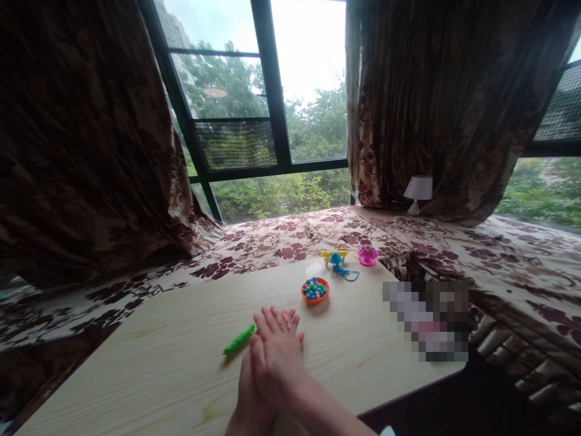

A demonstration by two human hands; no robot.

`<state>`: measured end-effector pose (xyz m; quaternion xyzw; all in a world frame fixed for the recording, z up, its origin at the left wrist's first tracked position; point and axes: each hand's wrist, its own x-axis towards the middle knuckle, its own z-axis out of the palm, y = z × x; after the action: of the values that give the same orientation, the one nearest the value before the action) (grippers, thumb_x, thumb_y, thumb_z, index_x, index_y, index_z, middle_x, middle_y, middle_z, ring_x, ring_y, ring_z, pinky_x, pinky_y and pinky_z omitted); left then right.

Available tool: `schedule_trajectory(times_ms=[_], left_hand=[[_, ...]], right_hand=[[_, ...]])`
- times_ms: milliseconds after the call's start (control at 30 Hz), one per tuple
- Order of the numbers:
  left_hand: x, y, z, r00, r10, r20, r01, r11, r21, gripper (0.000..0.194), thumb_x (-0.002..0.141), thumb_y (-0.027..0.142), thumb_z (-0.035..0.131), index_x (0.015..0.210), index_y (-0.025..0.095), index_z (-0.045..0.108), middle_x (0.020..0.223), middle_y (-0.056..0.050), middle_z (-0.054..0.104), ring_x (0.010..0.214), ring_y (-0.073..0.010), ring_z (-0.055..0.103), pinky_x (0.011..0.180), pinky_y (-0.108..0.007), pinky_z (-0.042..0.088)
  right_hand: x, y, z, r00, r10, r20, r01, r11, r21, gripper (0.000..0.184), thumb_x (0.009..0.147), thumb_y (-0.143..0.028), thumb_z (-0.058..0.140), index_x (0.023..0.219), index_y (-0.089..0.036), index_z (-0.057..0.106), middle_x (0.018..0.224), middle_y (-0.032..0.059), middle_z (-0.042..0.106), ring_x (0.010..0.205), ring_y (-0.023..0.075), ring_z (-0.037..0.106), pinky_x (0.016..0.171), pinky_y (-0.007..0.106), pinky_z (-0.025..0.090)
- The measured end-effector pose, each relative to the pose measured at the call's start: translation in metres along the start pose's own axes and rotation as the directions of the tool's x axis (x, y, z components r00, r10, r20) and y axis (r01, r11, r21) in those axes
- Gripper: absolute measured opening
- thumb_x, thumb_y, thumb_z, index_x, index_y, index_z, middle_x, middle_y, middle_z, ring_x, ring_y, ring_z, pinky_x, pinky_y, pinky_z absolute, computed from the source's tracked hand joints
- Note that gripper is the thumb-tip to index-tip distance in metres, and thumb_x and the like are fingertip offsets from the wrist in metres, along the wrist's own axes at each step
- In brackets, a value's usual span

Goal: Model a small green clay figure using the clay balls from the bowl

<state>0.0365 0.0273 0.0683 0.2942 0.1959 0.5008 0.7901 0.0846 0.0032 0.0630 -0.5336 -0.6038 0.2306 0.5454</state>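
Note:
My right hand (279, 360) lies flat across my left hand (247, 390), palm against palm, low over the table. The right fingers are stretched out and point away from me. Most of my left hand is covered; a few of its fingertips peek out past the right one. Whether anything sits between the palms is hidden. Just left of the hands, a bumpy green roll (239, 340) that looks like modelling clay rests on the wood. Beyond them stands an orange bowl (316, 298) of small blue, green and pink balls.
Toward the far table (181, 327) edge are a blue mushroom-shaped toy (336, 260) with a blue loop, a yellow toy piece (327, 257) and a pink dish-like toy (367, 255). A blurred patch (426, 321) covers the right edge. Behind are flowered fabric (290, 233) and a lamp (418, 189).

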Motion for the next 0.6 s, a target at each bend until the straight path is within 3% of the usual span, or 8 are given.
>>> schedule_trajectory(times_ms=[67,167,233,333,467,600], left_hand=[[-0.001,-0.001,0.019,0.996,-0.051,-0.077,0.054,0.998,0.038,0.046,0.086,0.041,0.031,0.128,0.026,0.039,0.138,-0.003,0.037,0.130,-0.0200,0.024,0.108,-0.041,0.017],[0.006,-0.001,0.045,0.982,-0.049,-0.184,0.076,0.987,0.141,0.049,0.084,0.044,0.035,0.124,0.017,0.044,0.137,-0.009,0.038,0.127,-0.0213,0.032,0.106,-0.038,0.024],[0.012,-0.005,0.060,0.976,-0.003,-0.220,0.044,0.982,0.181,0.052,0.082,0.049,0.038,0.122,0.016,0.046,0.138,-0.009,0.036,0.128,-0.0205,0.030,0.105,-0.034,0.025],[0.015,-0.012,0.076,0.970,0.077,-0.230,-0.031,0.979,0.199,0.049,0.081,0.051,0.040,0.119,0.020,0.049,0.140,-0.003,0.034,0.130,-0.0155,0.024,0.107,-0.027,0.020],[0.002,-0.005,0.076,0.945,0.251,-0.210,-0.186,0.940,0.285,0.043,0.083,0.049,0.038,0.115,0.024,0.051,0.138,0.001,0.038,0.130,-0.0114,0.023,0.109,-0.025,0.012],[-0.019,0.012,0.050,0.910,0.349,-0.225,-0.252,0.895,0.369,0.036,0.083,0.045,0.041,0.108,0.024,0.057,0.128,0.000,0.050,0.127,-0.0141,0.030,0.109,-0.030,0.015]], right_hand=[[0.019,0.010,-0.007,0.994,0.101,-0.035,-0.095,0.986,0.136,0.042,0.088,-0.039,0.036,0.121,-0.017,0.050,0.136,0.0071,0.036,0.129,0.0221,0.022,0.107,0.043,0.011],[0.031,0.024,-0.017,0.980,0.193,-0.048,-0.168,0.934,0.316,0.055,0.092,-0.039,0.009,0.128,-0.011,0.040,0.132,0.0119,0.041,0.123,0.0176,0.036,0.100,0.037,0.031],[0.028,0.031,-0.024,0.969,0.241,-0.055,-0.194,0.878,0.437,0.061,0.091,-0.036,-0.006,0.131,-0.010,0.031,0.131,0.0119,0.043,0.118,0.0149,0.042,0.094,0.033,0.039],[0.019,0.038,-0.037,0.950,0.306,-0.067,-0.219,0.801,0.558,0.062,0.089,-0.036,-0.009,0.129,-0.011,0.033,0.126,0.0136,0.047,0.114,0.0157,0.047,0.090,0.033,0.044],[0.023,0.048,-0.065,0.934,0.348,-0.078,-0.226,0.747,0.626,0.042,0.090,-0.029,0.016,0.119,-0.017,0.043,0.112,0.0106,0.057,0.109,0.0167,0.052,0.089,0.035,0.045],[0.062,0.056,-0.101,0.942,0.330,-0.059,-0.230,0.765,0.601,0.032,0.085,-0.019,0.038,0.116,-0.018,0.046,0.116,0.0082,0.053,0.106,0.0164,0.053,0.087,0.032,0.045]])
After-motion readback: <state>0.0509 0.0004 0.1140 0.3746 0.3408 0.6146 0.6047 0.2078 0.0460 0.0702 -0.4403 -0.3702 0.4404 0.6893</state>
